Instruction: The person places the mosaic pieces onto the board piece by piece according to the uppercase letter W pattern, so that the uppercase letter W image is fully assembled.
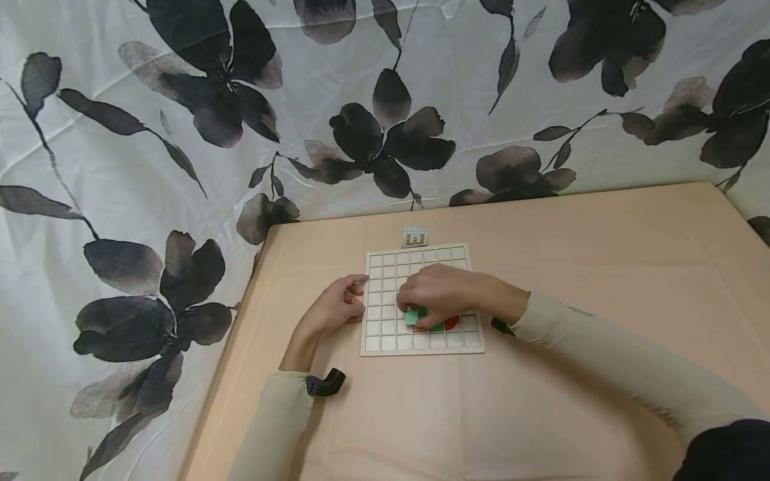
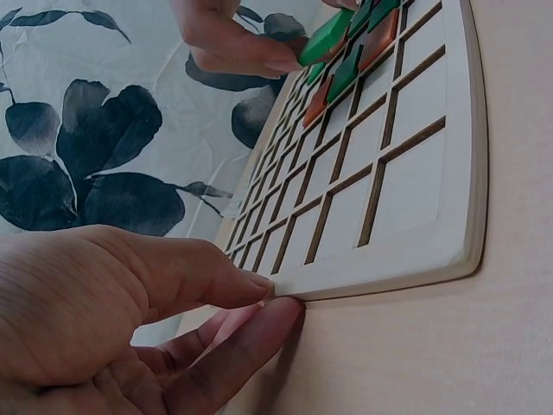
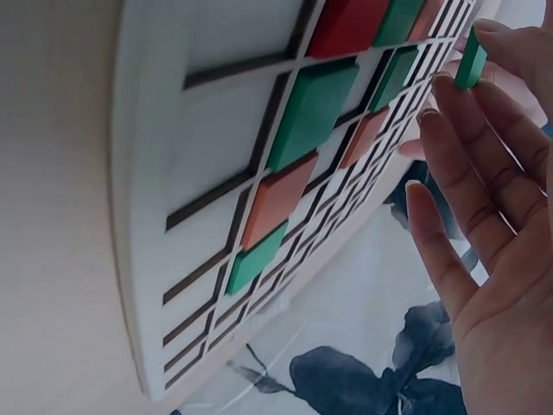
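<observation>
A white grid board (image 1: 380,344) with raised wooden lines lies on the table. My right hand (image 1: 439,294) is over it, pinching a small green square tile (image 3: 472,60) between thumb and fingertips, the other fingers spread. Below that hand, several tiles sit in grid squares: a red tile (image 3: 348,26), green tiles such as this one (image 3: 313,112) and orange tiles such as this one (image 3: 279,197). My left hand (image 1: 333,304) is at the board's left edge. Its thumb and a bent finger meet at that edge in the left wrist view.
A small card (image 1: 415,236) with a printed grid pattern lies just beyond the board's far edge. The light wooden table (image 1: 601,280) extends around the board. Behind it hangs a white cloth (image 1: 337,73) printed with dark flowers.
</observation>
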{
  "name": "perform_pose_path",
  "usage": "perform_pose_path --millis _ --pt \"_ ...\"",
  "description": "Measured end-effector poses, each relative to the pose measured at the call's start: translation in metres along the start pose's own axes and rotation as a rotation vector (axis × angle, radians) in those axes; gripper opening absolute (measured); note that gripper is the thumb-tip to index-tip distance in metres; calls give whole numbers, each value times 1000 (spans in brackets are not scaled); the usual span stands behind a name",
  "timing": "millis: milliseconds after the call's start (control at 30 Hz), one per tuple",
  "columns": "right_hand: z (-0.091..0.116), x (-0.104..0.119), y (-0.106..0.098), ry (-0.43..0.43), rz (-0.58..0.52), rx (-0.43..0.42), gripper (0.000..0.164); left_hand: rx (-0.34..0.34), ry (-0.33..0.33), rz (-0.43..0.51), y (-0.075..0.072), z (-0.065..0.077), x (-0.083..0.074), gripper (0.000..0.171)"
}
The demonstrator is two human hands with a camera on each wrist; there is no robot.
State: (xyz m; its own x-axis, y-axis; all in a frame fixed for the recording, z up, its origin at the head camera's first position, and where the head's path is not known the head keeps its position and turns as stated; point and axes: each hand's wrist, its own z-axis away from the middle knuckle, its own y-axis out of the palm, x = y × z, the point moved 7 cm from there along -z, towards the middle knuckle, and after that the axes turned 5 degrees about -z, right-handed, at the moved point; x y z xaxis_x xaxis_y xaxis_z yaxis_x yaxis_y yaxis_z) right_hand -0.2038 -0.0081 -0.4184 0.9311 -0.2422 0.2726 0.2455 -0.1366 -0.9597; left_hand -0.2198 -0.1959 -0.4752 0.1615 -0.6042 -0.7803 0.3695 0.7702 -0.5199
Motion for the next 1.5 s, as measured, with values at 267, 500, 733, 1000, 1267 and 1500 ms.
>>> perform_pose_path --millis 267,500,733,1000,1267,1500 --pt "-9 4 8 15 17 44 23 18 35 23 1 1 -1 66" --pt "-14 7 12 14 37 24 22 23 51 23 2 0 0 66" --pt "-15 9 14 3 60 12 20 25 50 23 2 1 -1 66" --pt "-16 9 18 5 80 43 17 28 52 23 3 2 -2 65" --pt "-6 7 8 21 50 33 19 22 42 14 3 2 -2 67" --pt "14 -1 -8 58 27 7 21 7 42 4 1 1 -1 67"
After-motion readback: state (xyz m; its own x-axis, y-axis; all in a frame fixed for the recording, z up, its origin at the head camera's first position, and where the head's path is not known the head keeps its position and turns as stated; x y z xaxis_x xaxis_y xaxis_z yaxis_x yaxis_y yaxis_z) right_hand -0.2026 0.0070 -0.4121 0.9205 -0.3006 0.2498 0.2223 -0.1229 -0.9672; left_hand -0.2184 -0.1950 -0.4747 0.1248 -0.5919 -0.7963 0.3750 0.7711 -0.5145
